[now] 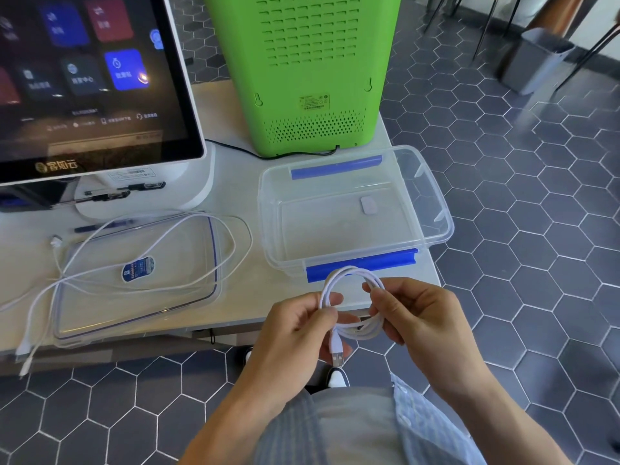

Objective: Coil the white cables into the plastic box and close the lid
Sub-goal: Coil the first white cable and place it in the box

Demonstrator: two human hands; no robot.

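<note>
Coiled white cable (352, 302) pinched between left hand (295, 333) and right hand (412, 317) fingers.

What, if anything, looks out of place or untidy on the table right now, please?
A loose white cable sprawls uncoiled across the lid, with one end hanging off the table's near edge. The plastic box juts past the table's right edge. The coiled cable, held by the left hand and right hand, looks tidy.

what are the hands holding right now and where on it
Both hold one coiled white cable: the left hand pinches the coil's left side, the right hand grips its right side. The USB plug hangs free below.
</note>
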